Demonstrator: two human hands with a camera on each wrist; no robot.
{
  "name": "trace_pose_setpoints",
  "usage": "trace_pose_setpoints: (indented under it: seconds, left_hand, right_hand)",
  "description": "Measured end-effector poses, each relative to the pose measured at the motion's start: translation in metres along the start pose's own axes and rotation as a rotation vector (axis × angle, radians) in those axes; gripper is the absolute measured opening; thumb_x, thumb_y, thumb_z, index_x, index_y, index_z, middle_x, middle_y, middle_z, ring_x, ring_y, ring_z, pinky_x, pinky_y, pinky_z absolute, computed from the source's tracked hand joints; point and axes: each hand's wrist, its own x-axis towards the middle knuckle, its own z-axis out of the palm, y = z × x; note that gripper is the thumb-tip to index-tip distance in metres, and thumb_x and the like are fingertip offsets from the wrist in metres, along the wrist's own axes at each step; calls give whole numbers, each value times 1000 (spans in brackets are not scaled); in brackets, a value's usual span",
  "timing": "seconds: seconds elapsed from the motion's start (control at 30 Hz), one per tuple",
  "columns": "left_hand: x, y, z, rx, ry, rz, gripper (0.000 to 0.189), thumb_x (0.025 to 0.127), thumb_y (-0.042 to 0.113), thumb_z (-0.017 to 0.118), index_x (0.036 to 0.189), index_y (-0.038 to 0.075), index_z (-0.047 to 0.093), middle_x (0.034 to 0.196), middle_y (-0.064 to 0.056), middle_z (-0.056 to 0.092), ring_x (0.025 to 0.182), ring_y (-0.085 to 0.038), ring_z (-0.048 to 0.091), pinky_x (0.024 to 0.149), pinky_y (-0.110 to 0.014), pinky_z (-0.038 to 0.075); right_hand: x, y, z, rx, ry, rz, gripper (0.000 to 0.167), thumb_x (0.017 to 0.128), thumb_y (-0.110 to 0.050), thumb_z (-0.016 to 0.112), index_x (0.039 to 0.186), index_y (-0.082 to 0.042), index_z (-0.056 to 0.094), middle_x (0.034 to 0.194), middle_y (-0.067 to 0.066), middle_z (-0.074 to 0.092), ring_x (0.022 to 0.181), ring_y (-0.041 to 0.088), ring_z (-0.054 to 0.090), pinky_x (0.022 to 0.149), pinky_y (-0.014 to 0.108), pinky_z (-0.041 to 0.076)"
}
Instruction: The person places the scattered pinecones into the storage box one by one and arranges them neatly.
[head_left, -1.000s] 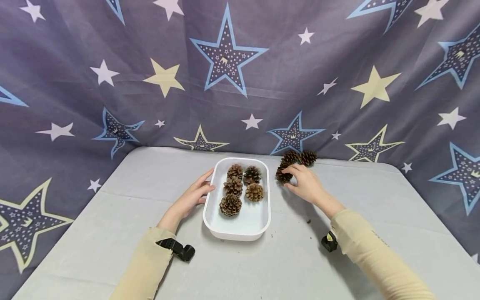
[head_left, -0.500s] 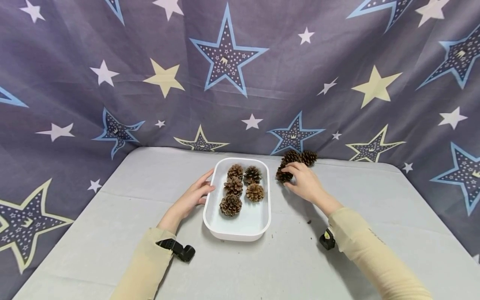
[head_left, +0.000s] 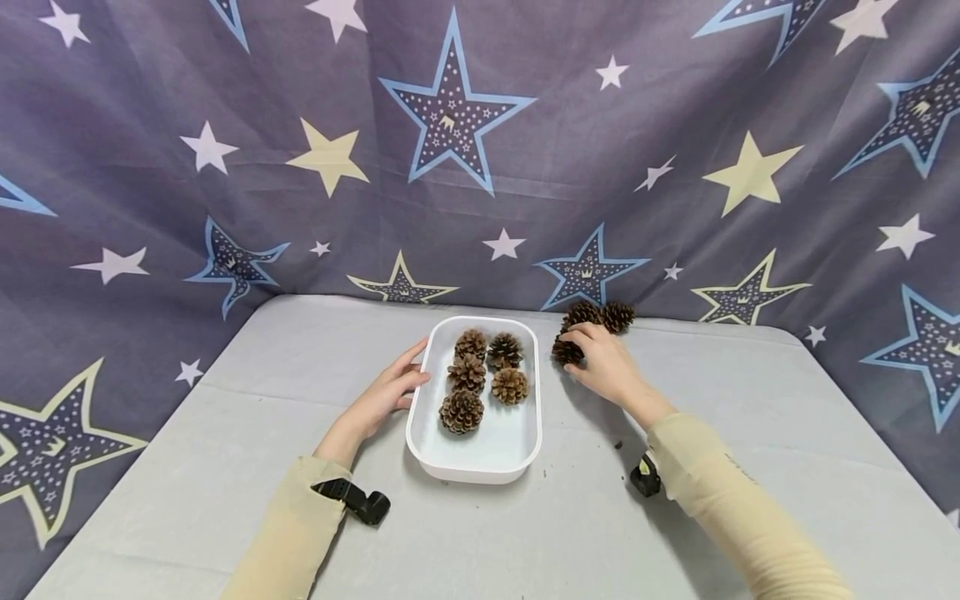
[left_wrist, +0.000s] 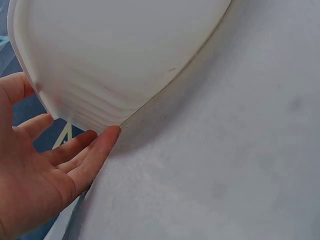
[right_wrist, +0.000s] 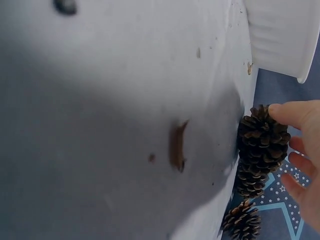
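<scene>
A white rectangular container (head_left: 480,462) stands mid-table with several brown pine cones (head_left: 461,411) in it. My left hand (head_left: 378,400) rests against its left side; in the left wrist view the fairly straight, spread fingers touch the outer wall. Right of the container, my right hand (head_left: 611,368) holds a pine cone (right_wrist: 262,137) between thumb and fingers. This cone appears to be still low at the table surface. Behind it lie two more pine cones, one close behind (head_left: 582,313) and one at the back right (head_left: 618,317).
A grey cloth covers the table (head_left: 675,533), with small brown flakes (right_wrist: 177,145) scattered right of the container. At the back hangs a purple-grey curtain (head_left: 525,183) printed with stars; the rear cones lie close to it.
My right wrist and forearm have shifted slightly left, while the fingers stay at the same pine cone. The left hand and the container have not moved.
</scene>
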Motion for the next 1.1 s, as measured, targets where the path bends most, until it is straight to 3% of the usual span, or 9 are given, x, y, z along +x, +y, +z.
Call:
trace_pose_setpoints:
  seconds: [0.73,1.1]
  left_hand:
    - [-1,-1,0,-2,1,-10,63,93,21,47,147,27,15,131,-25,38,113,-35,49,85,-38,51]
    - [0,1,0,-37,-5,-5,65,92,19,48,147,25,14,131,-27,37,112,-37,49,84,-38,52]
  right_hand:
    - [5,7,8,7,35,85,45,75,-18,72,116,-7,57,119,13,51,109,33,47,93,50,39]
    - [8,7,8,7,64,128,49,71,-21,77,112,-5,56,115,17,53,106,36,49,90,52,40]
